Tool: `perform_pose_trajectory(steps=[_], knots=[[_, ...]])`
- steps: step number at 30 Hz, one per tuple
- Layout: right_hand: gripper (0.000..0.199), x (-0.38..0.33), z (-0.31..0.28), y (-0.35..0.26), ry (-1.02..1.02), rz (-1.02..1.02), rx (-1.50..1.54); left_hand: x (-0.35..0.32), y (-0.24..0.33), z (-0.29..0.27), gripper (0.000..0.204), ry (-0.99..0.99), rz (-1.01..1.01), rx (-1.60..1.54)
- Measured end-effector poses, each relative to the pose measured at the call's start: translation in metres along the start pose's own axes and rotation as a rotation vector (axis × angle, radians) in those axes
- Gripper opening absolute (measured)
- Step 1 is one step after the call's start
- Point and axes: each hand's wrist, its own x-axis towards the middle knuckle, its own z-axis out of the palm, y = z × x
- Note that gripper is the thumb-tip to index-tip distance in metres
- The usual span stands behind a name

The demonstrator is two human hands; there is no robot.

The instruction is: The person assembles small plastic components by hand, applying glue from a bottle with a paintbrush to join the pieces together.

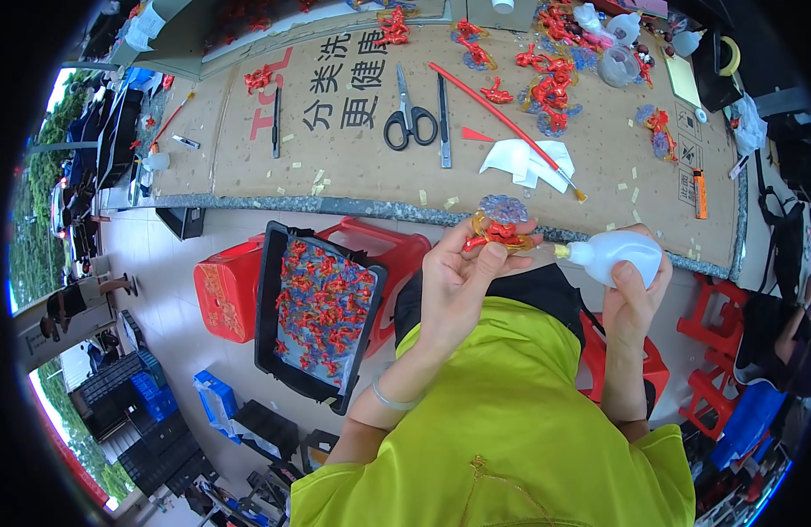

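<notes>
My left hand (pixel 462 279) pinches a small red and orange figurine (pixel 495 235) with a translucent bluish piece on its far side, just off the table's front edge. In my right hand (pixel 638 285) is a white squeeze bottle (pixel 618 257), lying on its side with its narrow yellowish tip toward the figurine. A small gap seems to separate the tip from the figurine. Past both hands, a red-handled paintbrush (pixel 511 123) rests partly over a crumpled white tissue (pixel 530 164). Scissors (pixel 409 114) and a dark utility knife (pixel 444 123) lie further left.
Cardboard (pixel 221 167) covers the table. Several red figurines (pixel 550 92) stand toward the back right, near a clear cup (pixel 618 66). An orange cutter (pixel 700 193) lies at the right. A black crate (pixel 269 342) full of figurines sits left of me, beside red stools (pixel 396 255).
</notes>
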Motion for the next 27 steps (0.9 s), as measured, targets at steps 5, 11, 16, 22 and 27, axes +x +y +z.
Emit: perform_pose_trajectory(steps=[5,11,16,22,27], knots=[[0.030,-0.005,0.012,-0.011,-0.012,-0.206,-0.346,-0.003,0.002,-0.005,0.030,0.010,0.017,0.027],[0.030,-0.007,0.023,-0.019,-0.079,-0.262,-0.501,-0.004,0.005,-0.007,0.028,0.018,0.062,0.061],[0.030,-0.004,0.025,-0.017,-0.107,-0.285,-0.510,-0.004,0.007,-0.008,0.026,0.028,0.075,0.057],[0.030,-0.002,0.026,-0.018,-0.132,-0.310,-0.574,-0.004,0.005,-0.007,0.025,0.038,0.092,0.073],[0.029,-0.003,0.030,-0.021,-0.126,-0.357,-0.638,-0.003,-0.001,-0.011,0.027,0.050,0.103,0.122]])
